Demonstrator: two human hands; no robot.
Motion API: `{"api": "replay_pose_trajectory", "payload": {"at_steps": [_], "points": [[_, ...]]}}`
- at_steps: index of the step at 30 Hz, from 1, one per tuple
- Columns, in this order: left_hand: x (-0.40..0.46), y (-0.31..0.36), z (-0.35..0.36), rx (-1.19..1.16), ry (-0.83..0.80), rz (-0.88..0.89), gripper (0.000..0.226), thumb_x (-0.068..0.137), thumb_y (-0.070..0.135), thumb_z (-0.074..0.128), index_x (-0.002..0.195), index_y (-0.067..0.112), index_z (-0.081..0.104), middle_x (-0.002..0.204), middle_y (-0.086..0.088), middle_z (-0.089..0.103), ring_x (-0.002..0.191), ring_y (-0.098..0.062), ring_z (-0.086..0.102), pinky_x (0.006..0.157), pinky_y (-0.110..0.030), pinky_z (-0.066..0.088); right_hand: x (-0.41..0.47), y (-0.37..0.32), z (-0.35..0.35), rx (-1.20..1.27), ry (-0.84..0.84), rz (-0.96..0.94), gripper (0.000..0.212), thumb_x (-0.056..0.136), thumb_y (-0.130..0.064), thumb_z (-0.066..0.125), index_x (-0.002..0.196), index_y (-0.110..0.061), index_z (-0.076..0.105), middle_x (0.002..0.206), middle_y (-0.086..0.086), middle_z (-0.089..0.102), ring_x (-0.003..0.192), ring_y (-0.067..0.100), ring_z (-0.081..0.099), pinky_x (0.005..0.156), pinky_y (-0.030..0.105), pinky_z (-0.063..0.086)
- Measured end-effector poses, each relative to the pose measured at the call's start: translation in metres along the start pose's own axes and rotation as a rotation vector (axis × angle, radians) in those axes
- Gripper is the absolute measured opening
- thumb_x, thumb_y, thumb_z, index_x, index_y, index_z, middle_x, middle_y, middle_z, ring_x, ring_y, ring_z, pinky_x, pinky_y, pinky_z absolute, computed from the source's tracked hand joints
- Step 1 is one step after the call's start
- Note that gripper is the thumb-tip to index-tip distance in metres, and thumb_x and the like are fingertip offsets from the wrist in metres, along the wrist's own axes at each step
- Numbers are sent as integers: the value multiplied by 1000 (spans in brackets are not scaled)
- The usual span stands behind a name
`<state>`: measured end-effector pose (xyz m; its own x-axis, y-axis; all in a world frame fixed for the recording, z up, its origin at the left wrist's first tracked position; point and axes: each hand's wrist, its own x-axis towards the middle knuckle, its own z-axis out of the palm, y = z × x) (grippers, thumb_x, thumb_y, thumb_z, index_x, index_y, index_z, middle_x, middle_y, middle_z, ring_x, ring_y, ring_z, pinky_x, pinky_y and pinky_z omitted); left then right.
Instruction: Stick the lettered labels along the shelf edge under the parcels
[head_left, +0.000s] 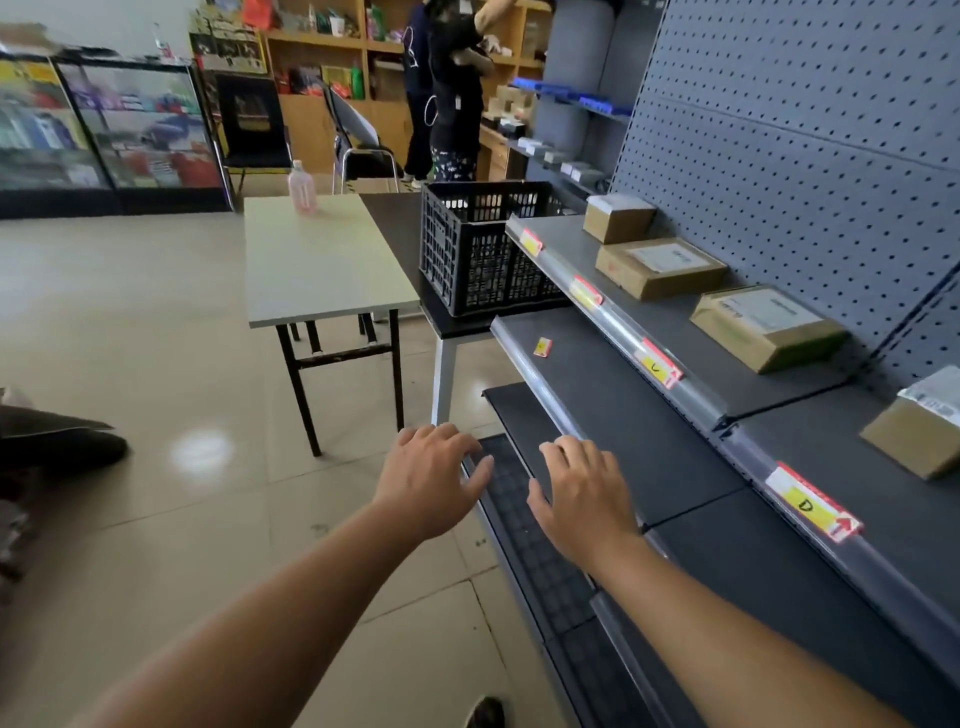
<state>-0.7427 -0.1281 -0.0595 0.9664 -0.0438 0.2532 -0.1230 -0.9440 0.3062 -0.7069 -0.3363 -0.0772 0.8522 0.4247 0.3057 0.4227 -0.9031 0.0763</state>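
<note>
Several cardboard parcels, the nearest full one (769, 325), stand on the grey top shelf (675, 322) against the pegboard. Red and yellow lettered labels sit in the clear strip along that shelf's front edge: one marked D (810, 503) nearest me, another (658, 364) further along, and two more (586, 292) beyond. A loose label (542, 347) lies flat on the lower shelf (613, 395). My left hand (431, 478) hovers off the shelf's front, fingers spread, holding nothing. My right hand (582, 488) is over the lower shelf's front edge, open and empty.
A black plastic crate (478, 249) stands on a dark table at the shelf's far end. A pale folding table (322, 260) carries a pink bottle (301, 193). Two people stand by wooden shelves at the back. Tiled floor lies to my left.
</note>
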Motion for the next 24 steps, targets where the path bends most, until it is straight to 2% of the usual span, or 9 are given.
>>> {"api": "replay_pose_trajectory", "payload": {"at_steps": [5, 14, 24], "points": [[69, -20, 23, 12, -20, 10, 42, 97, 60, 36, 110, 34, 65, 108, 15, 64, 103, -8, 57, 98, -30, 38, 63, 18, 34, 3, 31, 19, 34, 88, -39, 62, 109, -12, 62, 102, 5, 62, 89, 25, 58, 75, 40, 51], [202, -56, 38, 53, -74, 12, 47, 96, 62, 32, 120, 35, 62, 119, 15, 62, 110, -7, 55, 105, -32, 37, 194, 57, 77, 26, 44, 46, 29, 88, -39, 61, 103, -14, 60, 98, 5, 60, 85, 26, 57, 72, 40, 49], [301, -111, 61, 23, -136, 42, 46, 97, 62, 32, 118, 35, 62, 120, 14, 63, 113, -8, 55, 104, -33, 37, 286, 61, 123, 52, -32, 115, 29, 90, -40, 59, 105, -15, 60, 100, 5, 60, 87, 26, 57, 75, 40, 49]]}}
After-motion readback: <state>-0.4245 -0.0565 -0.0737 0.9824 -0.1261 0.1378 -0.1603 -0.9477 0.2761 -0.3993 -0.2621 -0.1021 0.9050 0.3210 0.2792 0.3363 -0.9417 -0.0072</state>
